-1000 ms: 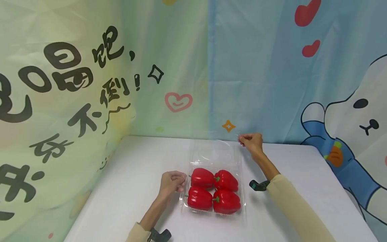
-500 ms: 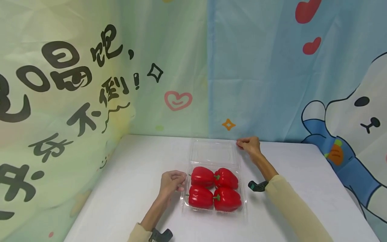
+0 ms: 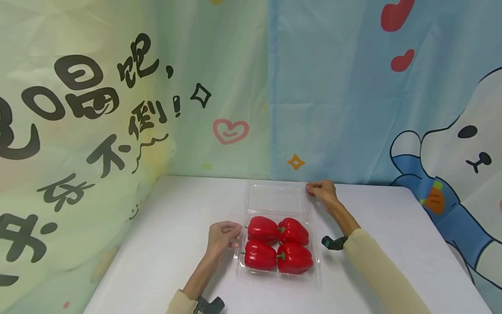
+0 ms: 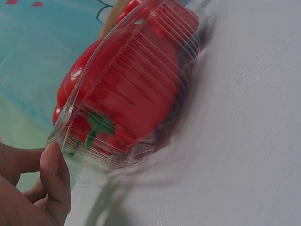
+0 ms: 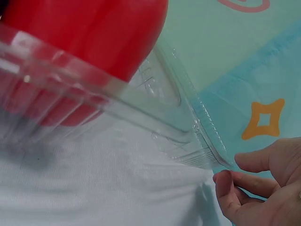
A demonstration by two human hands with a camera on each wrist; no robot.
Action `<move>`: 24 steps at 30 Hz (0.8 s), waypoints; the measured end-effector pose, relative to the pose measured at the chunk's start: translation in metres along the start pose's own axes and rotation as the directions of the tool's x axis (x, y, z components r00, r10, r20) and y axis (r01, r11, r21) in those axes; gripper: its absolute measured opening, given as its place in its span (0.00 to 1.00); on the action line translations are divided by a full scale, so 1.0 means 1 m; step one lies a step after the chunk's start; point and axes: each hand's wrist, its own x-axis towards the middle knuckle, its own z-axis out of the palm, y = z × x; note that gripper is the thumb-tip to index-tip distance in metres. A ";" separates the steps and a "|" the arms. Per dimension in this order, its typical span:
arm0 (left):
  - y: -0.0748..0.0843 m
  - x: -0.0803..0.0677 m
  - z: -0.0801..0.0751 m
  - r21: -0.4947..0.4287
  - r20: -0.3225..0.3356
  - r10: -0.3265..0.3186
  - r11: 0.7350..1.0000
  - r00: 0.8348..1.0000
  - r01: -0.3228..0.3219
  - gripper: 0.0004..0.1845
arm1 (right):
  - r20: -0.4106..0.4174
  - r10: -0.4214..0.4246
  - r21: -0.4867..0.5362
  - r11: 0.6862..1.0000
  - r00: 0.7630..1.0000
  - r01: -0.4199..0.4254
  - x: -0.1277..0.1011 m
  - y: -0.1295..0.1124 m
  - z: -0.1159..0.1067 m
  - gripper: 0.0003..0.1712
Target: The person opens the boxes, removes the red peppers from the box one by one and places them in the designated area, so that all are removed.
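Note:
Several red bell peppers (image 3: 260, 255) with green stems lie in the base of a clear plastic clamshell container (image 3: 316, 261) on the table. Its see-through lid (image 3: 276, 197) is laid back flat toward the wall. My left hand (image 3: 223, 239) is at the left side of the base; in the left wrist view its thumb and finger pinch the rim (image 4: 64, 117). At the lid's far right corner is my right hand (image 3: 322, 191). The right wrist view shows that thumb and fingers (image 5: 225, 183) curled about the lid's corner edge, peppers behind the clear wall.
A white-covered table (image 3: 188, 209) runs back to a printed cloth backdrop (image 3: 325, 87) with hearts, lettering and a white cartoon animal. Dark wrist mounts (image 3: 334, 243) stick out from both wrists below the pale sleeves (image 3: 380, 266).
My right hand has lowered the lid from slightly raised to flat on the table, moving a little down and left in view. My left hand has stayed at the base's rim.

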 end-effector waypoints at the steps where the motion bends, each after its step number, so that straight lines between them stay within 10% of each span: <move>1: 0.000 0.000 0.000 0.005 0.001 -0.001 1.000 1.000 0.001 0.10 | 0.000 0.001 -0.003 1.000 1.000 -0.001 0.000 0.001 0.000 0.23; 14: -0.006 0.001 0.000 0.024 -0.008 0.006 1.000 1.000 -0.006 0.12 | 0.008 -0.001 -0.005 1.000 1.000 0.001 -0.004 0.013 -0.005 0.24; 24: -0.004 0.001 0.000 0.020 -0.001 0.003 1.000 1.000 -0.003 0.12 | -0.080 -0.241 -0.112 0.967 0.967 0.231 -0.029 0.010 -0.020 0.22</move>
